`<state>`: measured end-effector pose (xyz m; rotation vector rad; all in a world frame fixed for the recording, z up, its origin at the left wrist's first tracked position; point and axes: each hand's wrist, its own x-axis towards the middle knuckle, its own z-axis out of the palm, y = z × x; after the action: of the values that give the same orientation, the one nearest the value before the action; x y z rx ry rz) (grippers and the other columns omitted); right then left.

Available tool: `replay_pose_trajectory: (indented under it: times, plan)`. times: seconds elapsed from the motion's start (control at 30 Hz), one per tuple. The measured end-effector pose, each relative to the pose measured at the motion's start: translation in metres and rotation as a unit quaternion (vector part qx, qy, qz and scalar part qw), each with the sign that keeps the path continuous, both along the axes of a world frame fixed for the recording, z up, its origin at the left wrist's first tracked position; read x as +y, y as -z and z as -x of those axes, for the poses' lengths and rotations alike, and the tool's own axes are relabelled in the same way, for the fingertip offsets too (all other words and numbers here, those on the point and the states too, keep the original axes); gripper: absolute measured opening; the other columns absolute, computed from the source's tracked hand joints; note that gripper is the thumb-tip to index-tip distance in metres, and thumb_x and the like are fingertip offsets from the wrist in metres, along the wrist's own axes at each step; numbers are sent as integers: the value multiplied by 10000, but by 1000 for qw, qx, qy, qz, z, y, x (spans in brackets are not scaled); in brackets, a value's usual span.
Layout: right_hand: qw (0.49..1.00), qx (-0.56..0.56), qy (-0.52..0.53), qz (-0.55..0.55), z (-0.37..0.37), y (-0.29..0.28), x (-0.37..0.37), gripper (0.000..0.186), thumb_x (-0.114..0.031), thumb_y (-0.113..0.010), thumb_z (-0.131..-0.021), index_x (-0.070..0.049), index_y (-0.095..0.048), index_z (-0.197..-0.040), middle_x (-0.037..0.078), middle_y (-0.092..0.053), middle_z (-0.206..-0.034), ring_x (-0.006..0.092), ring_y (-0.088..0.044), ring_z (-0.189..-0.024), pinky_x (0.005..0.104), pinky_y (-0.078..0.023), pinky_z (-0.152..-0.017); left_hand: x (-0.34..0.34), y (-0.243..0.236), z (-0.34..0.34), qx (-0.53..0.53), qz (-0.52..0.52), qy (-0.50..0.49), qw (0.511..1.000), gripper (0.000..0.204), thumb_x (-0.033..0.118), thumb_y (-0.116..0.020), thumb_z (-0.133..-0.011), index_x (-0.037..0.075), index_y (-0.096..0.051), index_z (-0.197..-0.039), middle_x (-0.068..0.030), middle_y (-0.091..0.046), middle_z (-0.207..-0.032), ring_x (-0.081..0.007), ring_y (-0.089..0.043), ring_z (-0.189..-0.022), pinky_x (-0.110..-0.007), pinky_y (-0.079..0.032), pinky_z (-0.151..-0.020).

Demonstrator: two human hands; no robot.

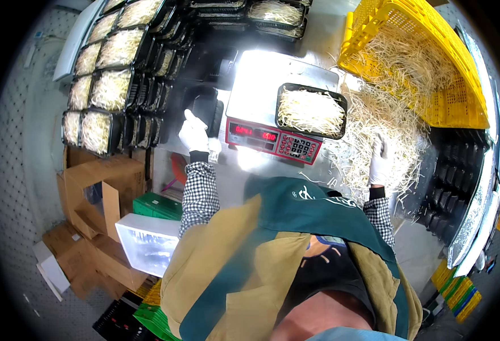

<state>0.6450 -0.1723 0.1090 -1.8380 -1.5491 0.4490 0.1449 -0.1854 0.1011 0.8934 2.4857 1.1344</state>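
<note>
My left hand [193, 133], in a white glove, hovers left of the scale beside an empty black tray [201, 107]. Its fingers look loosely apart with nothing in them. On the right, my gloved right hand [380, 165] reaches into a loose pile of bean sprouts [400, 122]. Its fingers curl down among the strands, and their tips are partly hidden. Between my hands stands a scale [255, 85] with a metal plate and a red panel with a lit display. A black tray filled with bean sprouts [311, 112] rests on the plate's right side, slightly tilted and overhanging the panel.
Stacks of filled black trays [113, 88] line the left; more filled trays [276, 14] stand at the back. A yellow crate [460, 105] lies tipped over the sprouts. Empty black trays [451, 182] are stacked at the right. Cardboard boxes [99, 170] and a white bin [147, 244] sit lower left.
</note>
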Motion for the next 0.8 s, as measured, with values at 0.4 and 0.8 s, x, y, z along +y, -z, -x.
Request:
replay_pose_trajectory:
  times: [0.4,0.8]
  plan:
    - [957,96,-229,-148,48,-13,85,196,-106,-547,-998,-13,-713,-1048,85,-733,-1028,157,-676,-950,297,-512,-882,-296,-10,-62,-27,-10,-352,935,701,469,-406,-1039,50,-541,-494,-33,-511,-469,-145,-509,-507,-326,-423,-578]
    - [950,166,-258,-53,178,-56,-43,382,-303,-515,-1035,27,-684,-1127,30,-711,-1026,56,-519,-745,211,-439,-682,-572,92,14,-36,-72,-626,775,219,226,-637,-931,15,-678,-976,-102,-712,-828,-190,-671,-774,-325,-521,-735]
